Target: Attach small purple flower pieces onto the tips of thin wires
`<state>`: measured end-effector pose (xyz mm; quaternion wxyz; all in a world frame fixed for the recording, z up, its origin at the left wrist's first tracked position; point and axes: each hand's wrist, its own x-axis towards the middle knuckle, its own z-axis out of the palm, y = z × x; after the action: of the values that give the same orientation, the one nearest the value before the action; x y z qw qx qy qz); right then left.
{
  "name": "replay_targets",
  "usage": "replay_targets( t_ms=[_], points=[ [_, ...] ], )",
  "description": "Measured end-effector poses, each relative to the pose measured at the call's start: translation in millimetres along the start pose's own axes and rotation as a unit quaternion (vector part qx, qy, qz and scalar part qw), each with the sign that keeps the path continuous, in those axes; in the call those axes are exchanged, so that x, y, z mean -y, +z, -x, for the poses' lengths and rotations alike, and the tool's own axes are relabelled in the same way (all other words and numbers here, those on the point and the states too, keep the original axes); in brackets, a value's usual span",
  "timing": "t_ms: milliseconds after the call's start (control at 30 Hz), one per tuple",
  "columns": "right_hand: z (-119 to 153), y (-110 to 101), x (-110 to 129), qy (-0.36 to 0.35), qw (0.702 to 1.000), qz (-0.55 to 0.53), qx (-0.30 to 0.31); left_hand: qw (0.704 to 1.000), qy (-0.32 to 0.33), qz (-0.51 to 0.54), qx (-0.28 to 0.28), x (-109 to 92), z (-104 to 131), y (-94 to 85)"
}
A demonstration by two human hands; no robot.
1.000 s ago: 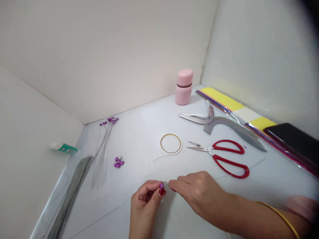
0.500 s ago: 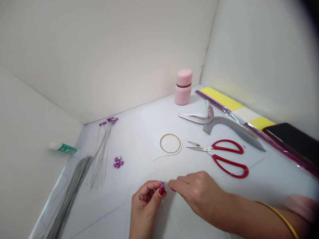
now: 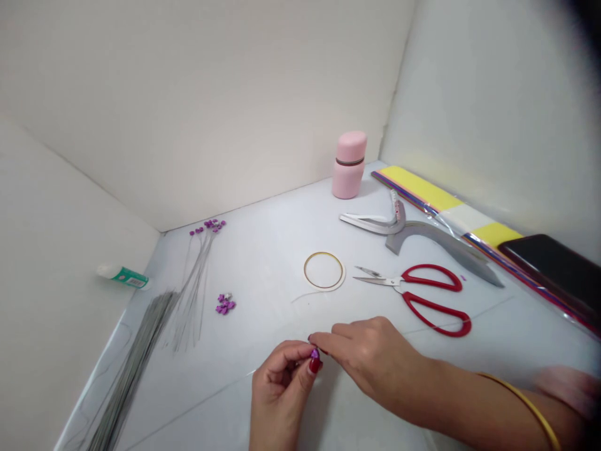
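Observation:
A small purple piece [image 3: 315,354] is pinched between the thumb and fingers of my left hand [image 3: 284,382], low in the middle of the view. My right hand [image 3: 370,354] comes in from the right with its fingers pressed together, its fingertips meeting the piece at my left fingertips. Whether the right fingers hold anything is hidden. Several purple stars [image 3: 225,305] lie in a small pile on the table to the left. Behind them, purple-tipped wires [image 3: 201,263] fan out beside a thick bundle of grey wires [image 3: 136,369].
Red-handled scissors [image 3: 413,288] lie open right of a tape roll [image 3: 323,272]. Behind are grey curved strips [image 3: 422,235], a pink bottle [image 3: 349,164], packed coloured paper [image 3: 422,186] and a dark phone [image 3: 554,269]. A glue stick [image 3: 123,277] is at the left edge.
My right fingertips have moved left and now meet the purple piece in my left hand; a gap was between them before. The whole view has shifted slightly.

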<state>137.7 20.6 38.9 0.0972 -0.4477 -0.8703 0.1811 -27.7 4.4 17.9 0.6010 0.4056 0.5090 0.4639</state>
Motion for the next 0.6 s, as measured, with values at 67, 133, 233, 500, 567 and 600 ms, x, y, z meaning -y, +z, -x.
replay_targets(
  t_ms=[67,133,233,500,567,600],
  points=[
    [-0.6,0.3,0.4,0.005,1.000,0.006,0.003,1.000,0.000,-0.010,-0.006,0.7,-0.4,-0.6],
    [-0.9,0.2,1.0,0.011,1.000,0.009,0.006,1.000,-0.002,-0.016,-0.011,1.1,-0.7,-0.6],
    [-1.2,-1.1,2.3,0.018,1.000,0.004,0.011,1.000,-0.009,-0.019,-0.008,0.8,-1.1,0.5],
    [-3.8,-1.7,2.6,0.028,0.999,0.013,0.010,0.999,0.006,0.007,-0.043,-0.9,-0.3,5.1],
    [-4.3,-1.5,2.2,0.027,0.999,0.014,0.011,0.999,0.004,0.006,-0.045,-1.0,-0.3,5.3],
    [-4.5,-1.7,2.1,0.027,0.999,0.015,0.012,0.999,0.003,0.005,-0.047,-0.9,-0.4,5.2]
  ],
)
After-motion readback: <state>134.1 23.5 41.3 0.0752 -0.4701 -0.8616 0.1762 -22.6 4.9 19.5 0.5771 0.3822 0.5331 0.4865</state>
